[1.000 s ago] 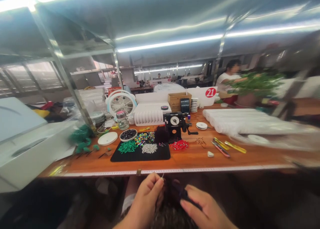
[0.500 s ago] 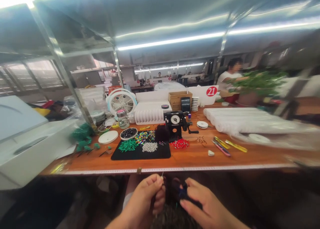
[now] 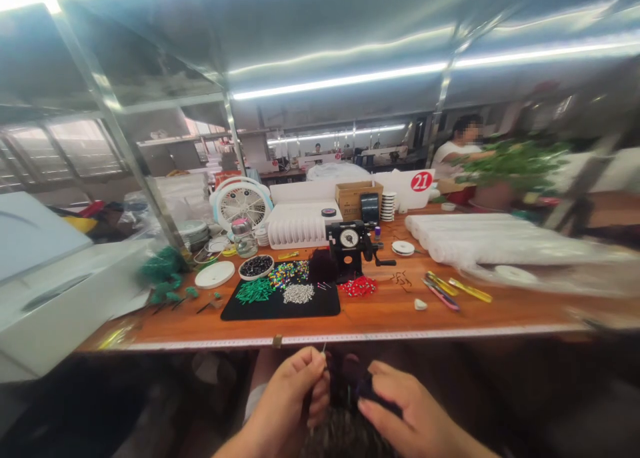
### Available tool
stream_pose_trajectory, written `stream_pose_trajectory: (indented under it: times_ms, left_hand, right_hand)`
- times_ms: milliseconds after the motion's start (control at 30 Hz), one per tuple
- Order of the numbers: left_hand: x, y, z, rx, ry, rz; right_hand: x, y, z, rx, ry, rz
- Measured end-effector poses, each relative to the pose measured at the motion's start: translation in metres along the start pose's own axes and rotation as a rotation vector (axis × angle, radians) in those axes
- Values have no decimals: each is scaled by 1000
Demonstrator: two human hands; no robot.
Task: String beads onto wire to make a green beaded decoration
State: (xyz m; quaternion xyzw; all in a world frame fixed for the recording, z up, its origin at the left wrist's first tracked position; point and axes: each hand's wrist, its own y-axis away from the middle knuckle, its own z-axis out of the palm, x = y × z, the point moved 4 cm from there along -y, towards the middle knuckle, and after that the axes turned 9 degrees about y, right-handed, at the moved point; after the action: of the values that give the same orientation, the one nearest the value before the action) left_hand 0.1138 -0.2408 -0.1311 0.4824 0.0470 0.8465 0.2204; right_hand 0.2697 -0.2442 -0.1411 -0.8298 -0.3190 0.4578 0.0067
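Strip lights [image 3: 345,81] shine above a workroom with a wooden table [image 3: 370,317], its front edge lined by a white measuring tape [image 3: 425,336]. On the table lies a black mat [image 3: 325,306], heaped with green sticks [image 3: 254,292], mixed coloured beads [image 3: 287,275] and silver beads [image 3: 299,294]. Left of the mat sits a white lid [image 3: 215,275]; behind it stand a fan [image 3: 243,208], a glass jar [image 3: 245,239] and a sign [image 3: 421,181] reading 21. At the mat's right rear corner is a black machine [image 3: 350,238] with a crank, and just beside the mat's right side a red pile [image 3: 358,286]. Farther right lie white rolls [image 3: 480,235] and 2 yellow cutters [image 3: 470,290] near a pink knife [image 3: 440,294]. In front of the mat, below the table edge, the left hand [image 3: 297,385] pinches a thin pale pin [image 3: 325,347], its tip pointing up. To its right, the right hand [image 3: 400,398] grips a dark tool [image 3: 361,378], too blurred to identify. Well beyond the mat, to the right, a person [image 3: 457,155] in white sits behind a plant [image 3: 515,165].
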Motion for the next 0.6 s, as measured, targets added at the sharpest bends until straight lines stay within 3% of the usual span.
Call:
stream_pose_trajectory:
  times_ms: [600]
  left_hand:
    - [-5, -3, -2, 9, 54, 76]
  right_hand:
    - [-1, -1, 5, -31, -177, 94]
